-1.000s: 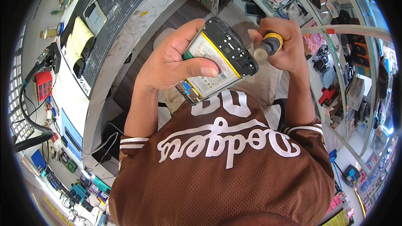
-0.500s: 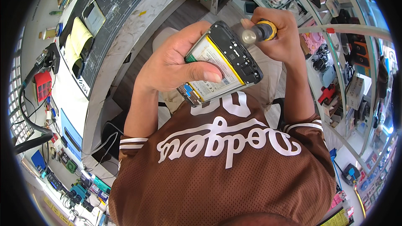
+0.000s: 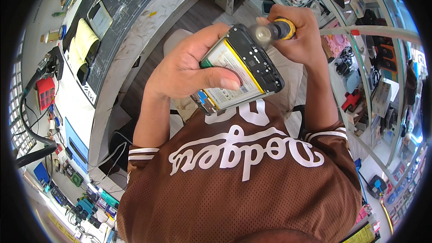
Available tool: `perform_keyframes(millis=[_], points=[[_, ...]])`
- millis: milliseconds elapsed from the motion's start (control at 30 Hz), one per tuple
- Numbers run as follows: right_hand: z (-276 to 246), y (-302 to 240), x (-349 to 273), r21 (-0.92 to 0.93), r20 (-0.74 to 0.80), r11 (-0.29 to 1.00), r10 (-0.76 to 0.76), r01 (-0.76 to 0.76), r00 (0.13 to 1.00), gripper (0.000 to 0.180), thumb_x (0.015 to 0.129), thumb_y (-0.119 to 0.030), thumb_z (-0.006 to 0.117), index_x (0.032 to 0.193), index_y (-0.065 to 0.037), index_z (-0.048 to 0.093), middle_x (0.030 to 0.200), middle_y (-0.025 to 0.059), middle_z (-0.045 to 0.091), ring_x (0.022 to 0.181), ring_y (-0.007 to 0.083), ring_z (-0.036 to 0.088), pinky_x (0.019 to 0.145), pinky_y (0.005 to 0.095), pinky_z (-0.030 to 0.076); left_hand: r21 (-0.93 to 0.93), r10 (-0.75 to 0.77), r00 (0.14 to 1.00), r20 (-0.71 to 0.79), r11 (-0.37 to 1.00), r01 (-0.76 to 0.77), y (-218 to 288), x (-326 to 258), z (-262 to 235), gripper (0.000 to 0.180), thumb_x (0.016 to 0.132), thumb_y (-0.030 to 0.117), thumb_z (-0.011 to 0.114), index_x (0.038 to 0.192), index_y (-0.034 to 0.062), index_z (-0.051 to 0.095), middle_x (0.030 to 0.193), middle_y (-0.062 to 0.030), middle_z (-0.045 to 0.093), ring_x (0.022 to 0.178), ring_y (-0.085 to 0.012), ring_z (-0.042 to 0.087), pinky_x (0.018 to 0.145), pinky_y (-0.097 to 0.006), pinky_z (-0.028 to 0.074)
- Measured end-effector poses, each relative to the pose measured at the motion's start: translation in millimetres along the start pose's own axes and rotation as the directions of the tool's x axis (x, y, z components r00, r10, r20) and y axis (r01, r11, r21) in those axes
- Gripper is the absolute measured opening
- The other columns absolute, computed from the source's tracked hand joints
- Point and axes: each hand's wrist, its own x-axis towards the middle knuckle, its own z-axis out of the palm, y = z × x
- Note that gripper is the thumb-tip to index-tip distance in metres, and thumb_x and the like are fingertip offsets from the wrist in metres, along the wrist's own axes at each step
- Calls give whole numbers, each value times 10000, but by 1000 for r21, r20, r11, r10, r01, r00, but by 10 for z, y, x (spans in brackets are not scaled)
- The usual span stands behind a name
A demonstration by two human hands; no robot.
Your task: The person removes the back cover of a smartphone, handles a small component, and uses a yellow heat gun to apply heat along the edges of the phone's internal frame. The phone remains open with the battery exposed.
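Observation:
Held over my lap is an opened smartphone (image 3: 262,65), its back off, with a pale battery (image 3: 225,67) edged in yellow and a black screwed cover at its upper end. My left hand (image 3: 189,65) grips it from the left, the thumb lying across the battery. In my right hand (image 3: 302,29) is what looks like a hot air gun (image 3: 284,28) with a yellow and black grip. Its round metal nozzle sits close to the phone's upper right edge; whether they touch I cannot tell.
To the left runs a workbench with a dark mat (image 3: 123,15), a yellow cloth-like piece (image 3: 85,40), a blue phone-shaped panel (image 3: 75,141) and a black bent arm (image 3: 42,144). Glass shelves with packed goods stand at right; a pale hose (image 3: 369,31) crosses there.
The hot air gun has shifted slightly left and up along the phone's edge, with my right hand. My left hand and the phone have barely moved.

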Motion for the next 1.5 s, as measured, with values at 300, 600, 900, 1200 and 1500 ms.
perform_keyframes(millis=[300,600,900,1200,1500], points=[[5,-13,25,44,1,997,-63,63,998,200,741,-146,794,804,-41,635,607,83,524,530,225,471,525,313,416,31,34,999,4,999,-35,26,-24,11,573,850,145,869,1329,0,589,1131,-29,679,1049,-101,627,935,-280,495],[55,59,36,44,-66,996,-80,83,995,263,847,-125,800,738,-33,578,594,24,465,546,106,409,516,275,336,70,11,1000,-2,997,-11,51,-6,24,568,838,190,881,1301,12,604,1094,-21,671,1020,-104,623,911,-280,492],[39,42,28,61,-60,996,-56,60,997,259,852,-131,799,738,-29,591,594,12,476,560,89,412,523,269,340,33,4,1000,27,999,-5,37,11,33,506,857,169,864,1271,21,615,1074,-17,671,1002,-94,614,901,-274,491],[-32,13,14,40,7,999,1,-1,1000,175,739,-108,787,836,-33,663,621,62,571,546,154,511,541,295,436,92,22,1000,15,995,-23,78,29,45,468,871,165,851,1257,29,624,1053,-12,679,983,-90,617,892,-276,495],[15,37,52,56,-30,998,-34,35,999,215,806,-120,803,774,-32,610,610,37,504,560,114,452,537,286,385,98,-154,986,58,984,148,148,38,-1,770,816,328,894,1390,-37,533,1203,-59,670,1097,-131,610,982,-299,469]])
